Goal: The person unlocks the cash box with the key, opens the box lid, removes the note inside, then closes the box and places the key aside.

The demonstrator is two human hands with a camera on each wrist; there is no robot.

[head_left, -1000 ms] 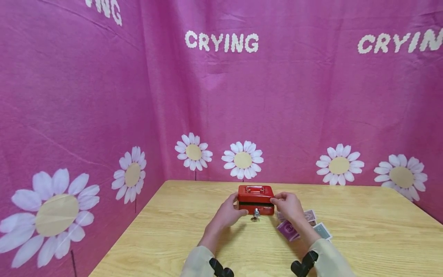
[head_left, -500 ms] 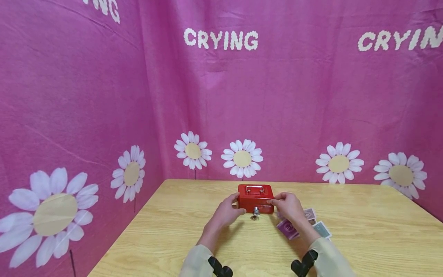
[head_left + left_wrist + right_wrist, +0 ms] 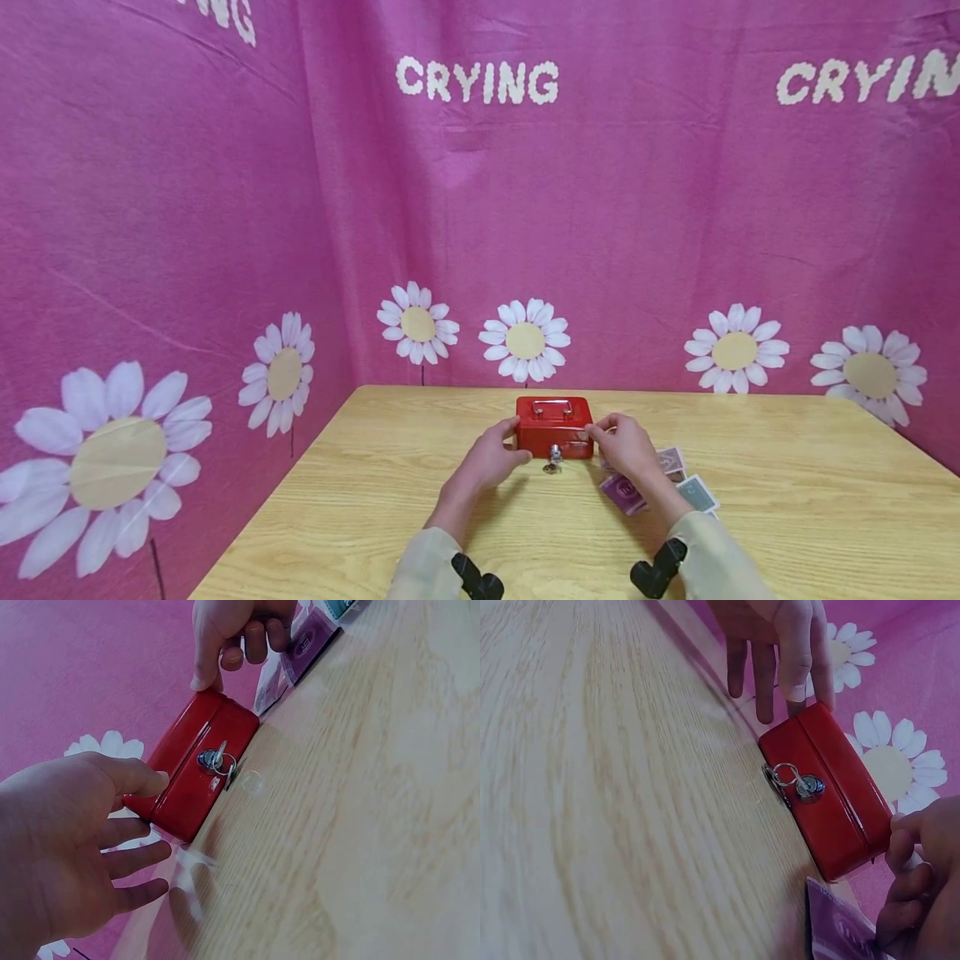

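A small red metal cash box [image 3: 553, 439] with a folded wire handle on top stands towards the back of the wooden table [image 3: 420, 450], its lid down. Keys on a ring [image 3: 226, 761] hang from the round lock in its front. My left hand [image 3: 489, 460] holds the box's left end between thumb and index finger; the other fingers are spread beside it. At the right end, my right hand [image 3: 630, 448] pinches the lid's front corner with thumb and index finger, the remaining fingers curled. The box's inside is hidden.
Play banknotes lie by my right forearm: a purple one [image 3: 622, 493], a greenish one [image 3: 697, 493] and a pale one [image 3: 671, 461]. A pink curtain [image 3: 615, 208] with daisies and lettering hangs behind the table and along the left.
The cash box's lid has gone down: a dark gap showed along its front one second ago, and the lid now meets the base. Both hands stay at its ends.
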